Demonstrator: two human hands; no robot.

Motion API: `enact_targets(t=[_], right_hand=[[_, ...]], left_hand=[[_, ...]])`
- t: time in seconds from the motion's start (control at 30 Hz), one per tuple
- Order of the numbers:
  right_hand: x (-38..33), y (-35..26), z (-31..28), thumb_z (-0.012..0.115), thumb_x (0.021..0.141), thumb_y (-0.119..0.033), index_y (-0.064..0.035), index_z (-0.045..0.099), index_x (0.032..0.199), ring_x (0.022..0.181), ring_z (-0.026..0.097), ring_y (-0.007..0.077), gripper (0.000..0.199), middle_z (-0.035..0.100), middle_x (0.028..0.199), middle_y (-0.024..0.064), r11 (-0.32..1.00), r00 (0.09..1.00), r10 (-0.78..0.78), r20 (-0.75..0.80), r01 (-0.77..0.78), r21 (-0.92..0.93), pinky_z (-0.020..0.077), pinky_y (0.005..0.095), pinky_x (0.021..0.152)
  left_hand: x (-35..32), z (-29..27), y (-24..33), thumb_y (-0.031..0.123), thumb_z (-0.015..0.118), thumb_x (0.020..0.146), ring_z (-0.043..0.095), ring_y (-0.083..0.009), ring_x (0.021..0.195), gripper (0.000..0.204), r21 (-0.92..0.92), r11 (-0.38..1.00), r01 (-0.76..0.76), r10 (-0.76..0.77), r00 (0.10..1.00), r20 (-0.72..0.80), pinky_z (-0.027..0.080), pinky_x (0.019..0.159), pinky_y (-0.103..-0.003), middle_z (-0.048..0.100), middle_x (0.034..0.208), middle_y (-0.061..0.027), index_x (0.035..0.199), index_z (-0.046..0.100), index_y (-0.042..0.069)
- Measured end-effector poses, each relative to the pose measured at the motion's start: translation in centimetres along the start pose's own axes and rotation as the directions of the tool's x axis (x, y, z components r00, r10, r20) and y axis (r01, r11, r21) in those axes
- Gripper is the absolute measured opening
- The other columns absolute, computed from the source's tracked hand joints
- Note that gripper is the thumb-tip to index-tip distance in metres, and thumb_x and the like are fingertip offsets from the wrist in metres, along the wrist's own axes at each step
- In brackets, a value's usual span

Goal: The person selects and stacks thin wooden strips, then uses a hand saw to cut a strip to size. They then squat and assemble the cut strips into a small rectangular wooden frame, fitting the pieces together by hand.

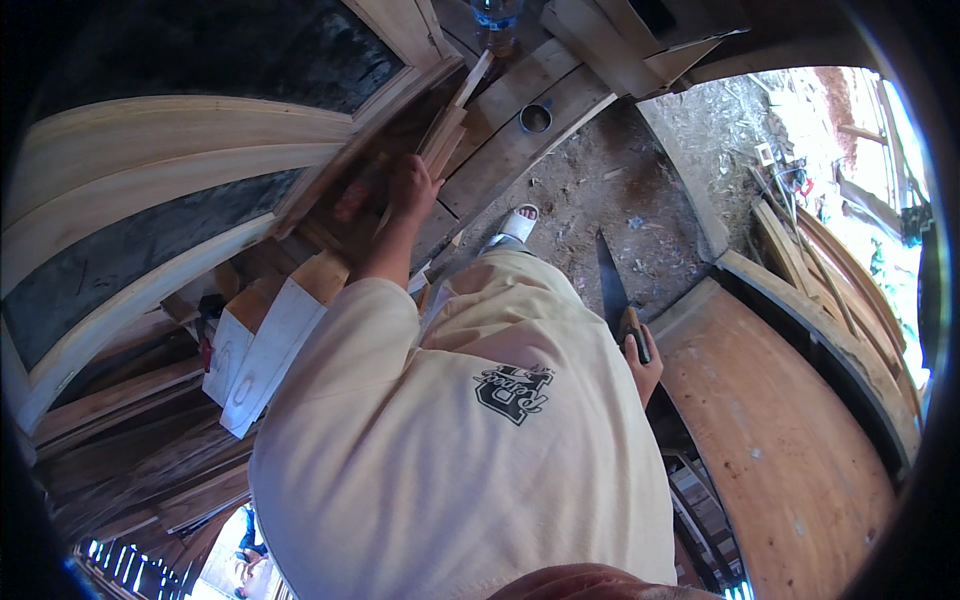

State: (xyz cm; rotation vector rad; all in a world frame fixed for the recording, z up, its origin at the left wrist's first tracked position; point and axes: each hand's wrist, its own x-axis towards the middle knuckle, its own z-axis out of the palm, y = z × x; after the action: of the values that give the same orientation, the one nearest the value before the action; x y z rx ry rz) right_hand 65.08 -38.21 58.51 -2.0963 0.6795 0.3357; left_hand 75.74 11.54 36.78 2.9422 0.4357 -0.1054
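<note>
We see no packages, signs or screens. Closest thing to a label: a dark printed emblem (513, 391) on the front of the pale yellow shirt (400, 480), blocky shape, black on cream, near frame centre. A clear plastic bottle (496, 20) stands at the top edge on the planks; any label on it is too small to make out. Faint pencil marks show on two pale wood blocks (262, 358) at left.
</note>
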Motion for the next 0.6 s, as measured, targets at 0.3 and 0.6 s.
enact_targets(t=[0.3, 0.6], right_hand=[[0.4, 0.3, -0.5, 0.073, 0.095, -0.019, 0.0015, 0.064, 0.133, 0.093, 0.064, 0.0135, 0.044, 0.074, 0.107, 0.0122, 0.998, 0.999, -0.049, -0.012, 0.049, -0.031, 0.0513, 0.0291, 0.085], [0.5, 1.6, -1.1, 0.074, 0.094, -0.019, 0.0013, 0.066, 0.131, 0.092, 0.065, 0.0146, 0.043, 0.073, 0.105, 0.0131, 0.998, 0.998, -0.062, -0.032, 0.062, -0.002, 0.0516, 0.0294, 0.085]], left_hand=[[-0.6, 2.1, 2.0, 0.019, 0.064, 0.087, 0.070, -0.0347, 0.082, 0.036, 0.213, 0.977, -0.006, 0.039, 0.987, -0.153, 0.059, 0.067, -0.045, 0.067, 0.098, -0.0209, 0.111, 0.049, -0.003], [0.5, -0.4, 2.8, 0.008, 0.063, 0.087, 0.072, -0.0385, 0.081, 0.033, 0.060, 0.996, 0.060, -0.060, 0.998, -0.003, 0.061, 0.070, -0.046, 0.069, 0.090, -0.0227, 0.114, 0.046, -0.002]])
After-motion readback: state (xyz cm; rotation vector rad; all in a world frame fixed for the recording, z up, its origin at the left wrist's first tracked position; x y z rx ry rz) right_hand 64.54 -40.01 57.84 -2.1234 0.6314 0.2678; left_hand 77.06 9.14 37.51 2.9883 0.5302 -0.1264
